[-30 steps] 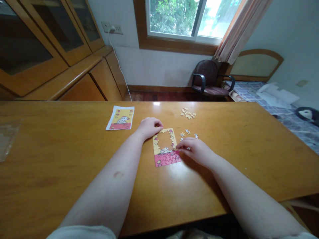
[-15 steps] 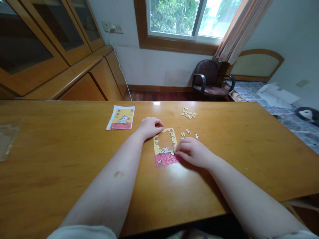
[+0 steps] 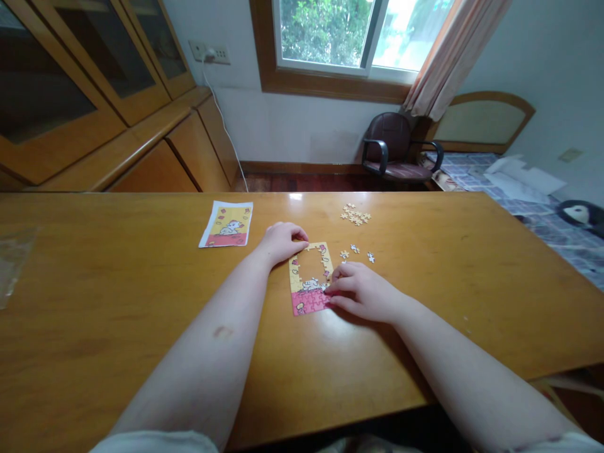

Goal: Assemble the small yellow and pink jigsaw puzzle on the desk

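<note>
A partly assembled jigsaw puzzle (image 3: 309,303) lies flat on the table, with a pink bottom, yellow sides and an open middle. My left hand (image 3: 283,242) holds its upper left corner, fingers curled, thumb on the edge. At the right side of the puzzle, my right hand (image 3: 361,292) touches the white figure's area; its index finger and thumb are spread apart. A small white piece under those fingertips is partly hidden. Just beyond this hand lie loose pieces: a yellowish puzzle piece (image 3: 345,255), a patterned puzzle piece (image 3: 355,248) and a white puzzle piece (image 3: 371,257).
Farther back is a pile of several yellow puzzle pieces (image 3: 356,217). A printed picture card (image 3: 230,226) of a white animal lies to the left. Clear plastic wrapping (image 3: 14,264) is at the table's (image 3: 117,314) left edge. A chair (image 3: 396,145) stands beyond the table.
My right thumb and index finger have parted at the white piece, and the hand has shifted slightly toward me. My left hand stays at the puzzle's corner. The view has shifted slightly.
</note>
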`<state>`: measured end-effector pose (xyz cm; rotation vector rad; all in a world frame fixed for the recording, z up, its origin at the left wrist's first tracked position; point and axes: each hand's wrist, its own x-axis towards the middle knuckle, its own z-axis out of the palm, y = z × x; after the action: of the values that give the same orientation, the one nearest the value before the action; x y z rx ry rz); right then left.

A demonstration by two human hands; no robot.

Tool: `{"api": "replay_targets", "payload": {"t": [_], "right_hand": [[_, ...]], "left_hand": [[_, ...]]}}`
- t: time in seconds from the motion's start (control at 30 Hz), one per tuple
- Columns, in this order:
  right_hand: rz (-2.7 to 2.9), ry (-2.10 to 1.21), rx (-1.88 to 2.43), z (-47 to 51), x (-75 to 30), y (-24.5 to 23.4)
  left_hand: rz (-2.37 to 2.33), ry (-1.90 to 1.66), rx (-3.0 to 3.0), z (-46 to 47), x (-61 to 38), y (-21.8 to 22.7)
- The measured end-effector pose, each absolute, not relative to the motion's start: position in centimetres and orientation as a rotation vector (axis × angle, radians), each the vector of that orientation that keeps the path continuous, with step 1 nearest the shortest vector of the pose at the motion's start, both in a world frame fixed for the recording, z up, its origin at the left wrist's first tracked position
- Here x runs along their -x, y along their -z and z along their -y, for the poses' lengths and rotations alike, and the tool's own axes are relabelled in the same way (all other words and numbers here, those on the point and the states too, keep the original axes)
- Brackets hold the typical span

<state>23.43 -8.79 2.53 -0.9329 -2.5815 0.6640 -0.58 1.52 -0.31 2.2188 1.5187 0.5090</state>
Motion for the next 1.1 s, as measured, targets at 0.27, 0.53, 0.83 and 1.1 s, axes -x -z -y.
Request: {"api": "replay_targets", "payload": {"t": [0.27,0.53,0.83,1.1], "right_hand": [[2.561,-0.659,0.965,8.85,-23.36,-2.50],[2.575,-0.619,0.992,8.85,-23.33,-2.41],[2.597,-0.580,0.995,8.84,-23.50,-2.20],[2.609,-0.556,1.026,8.83,-23.37,-2.10]], "left_hand": [[-1.516,-0.518,-2.211,-1.62,0.63,0.46],[-1.518,-0.509,-2.232,-1.65,0.64,0.38],[-1.489,-0.514,-2.247,-1.70,0.77,0.48],[-1.491,-0.516,-2.239,-1.71,0.74,0.42]]}}
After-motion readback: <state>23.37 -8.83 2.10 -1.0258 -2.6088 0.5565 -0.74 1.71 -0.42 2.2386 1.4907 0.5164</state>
